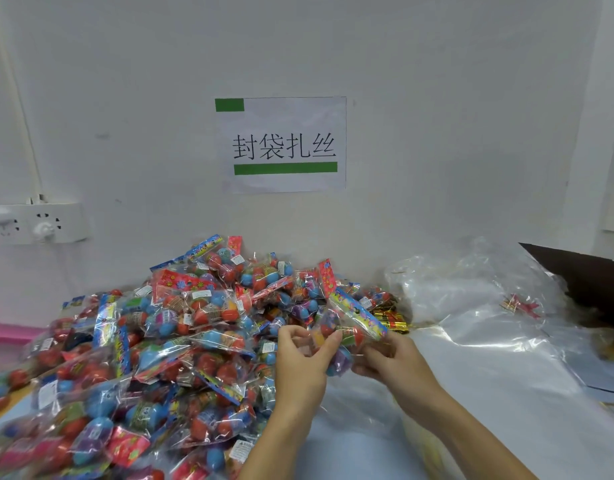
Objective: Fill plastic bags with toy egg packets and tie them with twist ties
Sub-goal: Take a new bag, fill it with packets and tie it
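Toy egg packet (347, 332), lifted just above the table (368, 445) near its middle, at the right foot of the packet heap (153, 341). I hold it in both hands: my left hand (300, 362) pinches its near side between thumb and forefinger, my right hand (390, 358) curls under its lower right end, apparently to steady and turn it for bagging. The clear plastic bags (478, 306) lie crumpled toward the table's right edge, within my right hand's reach. Gold twist ties (392, 318) lie just behind the packet, touching the heap; a few red ones (518, 304) rest on the bags. The heap fills the table's left half up to the wall (437, 98), crowding my left hand. A paper sign (285, 143) hangs on the wall; a power strip (35, 223) is fixed at left; a dark cardboard flap (582, 275) overhangs the far right corner.
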`<state>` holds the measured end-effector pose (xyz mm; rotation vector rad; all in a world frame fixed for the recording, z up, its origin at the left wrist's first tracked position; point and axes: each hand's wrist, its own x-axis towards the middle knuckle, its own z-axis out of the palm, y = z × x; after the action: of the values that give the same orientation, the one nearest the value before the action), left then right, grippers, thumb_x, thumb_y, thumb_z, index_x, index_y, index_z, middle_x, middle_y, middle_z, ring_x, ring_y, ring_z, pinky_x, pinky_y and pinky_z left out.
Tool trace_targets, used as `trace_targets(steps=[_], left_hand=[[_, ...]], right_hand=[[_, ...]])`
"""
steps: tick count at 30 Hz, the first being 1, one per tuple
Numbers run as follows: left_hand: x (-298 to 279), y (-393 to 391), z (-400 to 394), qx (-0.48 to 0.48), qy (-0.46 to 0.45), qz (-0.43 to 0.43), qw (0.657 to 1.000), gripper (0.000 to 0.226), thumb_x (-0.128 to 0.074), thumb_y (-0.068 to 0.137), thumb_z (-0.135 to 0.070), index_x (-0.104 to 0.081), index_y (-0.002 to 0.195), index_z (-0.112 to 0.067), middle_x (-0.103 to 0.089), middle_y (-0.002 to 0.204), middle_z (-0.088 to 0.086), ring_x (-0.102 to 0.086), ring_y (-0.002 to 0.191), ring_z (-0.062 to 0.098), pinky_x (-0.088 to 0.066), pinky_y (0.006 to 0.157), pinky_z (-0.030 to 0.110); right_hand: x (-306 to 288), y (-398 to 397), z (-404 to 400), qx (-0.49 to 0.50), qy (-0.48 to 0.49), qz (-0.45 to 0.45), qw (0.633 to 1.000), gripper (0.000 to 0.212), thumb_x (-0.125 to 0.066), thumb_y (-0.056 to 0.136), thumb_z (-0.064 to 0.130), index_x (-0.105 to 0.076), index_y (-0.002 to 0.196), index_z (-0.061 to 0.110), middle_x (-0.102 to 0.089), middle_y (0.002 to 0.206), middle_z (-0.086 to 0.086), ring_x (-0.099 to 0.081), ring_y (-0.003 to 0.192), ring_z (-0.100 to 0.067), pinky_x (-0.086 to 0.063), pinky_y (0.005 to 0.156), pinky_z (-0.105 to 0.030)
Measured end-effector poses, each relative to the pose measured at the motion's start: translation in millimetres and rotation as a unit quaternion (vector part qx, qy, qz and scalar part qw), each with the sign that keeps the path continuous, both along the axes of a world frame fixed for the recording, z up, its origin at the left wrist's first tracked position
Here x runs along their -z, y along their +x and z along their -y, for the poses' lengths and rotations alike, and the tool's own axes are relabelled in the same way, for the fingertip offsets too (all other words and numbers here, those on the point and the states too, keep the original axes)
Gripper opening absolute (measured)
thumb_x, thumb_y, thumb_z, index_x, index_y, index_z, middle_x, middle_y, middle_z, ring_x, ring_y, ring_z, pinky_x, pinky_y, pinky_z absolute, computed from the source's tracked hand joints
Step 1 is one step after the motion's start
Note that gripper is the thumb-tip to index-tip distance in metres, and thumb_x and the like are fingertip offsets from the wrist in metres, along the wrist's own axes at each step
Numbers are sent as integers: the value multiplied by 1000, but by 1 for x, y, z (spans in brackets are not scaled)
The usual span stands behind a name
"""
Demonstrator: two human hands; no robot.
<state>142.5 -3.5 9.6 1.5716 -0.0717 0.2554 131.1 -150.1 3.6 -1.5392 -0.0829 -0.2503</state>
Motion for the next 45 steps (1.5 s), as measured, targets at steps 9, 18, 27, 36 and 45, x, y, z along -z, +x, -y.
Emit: trace_targets(steps=[9, 18, 27, 36, 45], left_hand=[[13, 9, -6, -21, -91, -36, 995, 38, -82, 81, -22, -48, 97, -21, -64, 98, 7, -64, 89, 23, -56, 80, 42], [16, 11, -8, -14, -93, -38, 995, 35, -78, 85, -17, -47, 100, -19, -61, 88, -3, -57, 71, 5, -41, 49, 11], [10, 8, -6, 20, -131, -49, 990, 36, -74, 84, 1, -44, 94, -15, -58, 80, 3, -55, 45, -12, -42, 41, 8], [9, 7, -7, 5, -132, -52, 990, 36, -77, 84, -11, -45, 99, -19, -59, 87, -1, -55, 57, -2, -40, 42, 10], [10, 6, -7, -1, -92, -49, 995, 36, -77, 85, -14, -45, 100, -19, -57, 87, -3, -54, 69, 5, -38, 44, 10]], right_hand=[[-15, 62, 31, 206, -220, -50, 952, 22, -51, 95, 6, -72, 88, 10, -73, 79, -4, -67, 67, -15, -47, 58, -25], [0, 131, 20, 180, -378, -113, 901, 41, -73, 91, 29, -64, 122, 4, -70, 115, -14, -65, 104, -29, -50, 79, -33], [-12, 147, 15, 143, -449, -184, 863, 29, -67, 90, 14, -45, 73, 10, -49, 73, -4, -44, 64, -16, -34, 53, -26], [-20, 125, 23, 107, -351, -186, 911, 27, -53, 88, 2, -57, 63, 9, -46, 62, -5, -41, 50, -11, -32, 48, -22], [-17, 95, 35, 240, -191, -98, 947, 30, -62, 81, -10, -59, 101, 12, -64, 100, -12, -69, 85, -31, -61, 70, -42]])
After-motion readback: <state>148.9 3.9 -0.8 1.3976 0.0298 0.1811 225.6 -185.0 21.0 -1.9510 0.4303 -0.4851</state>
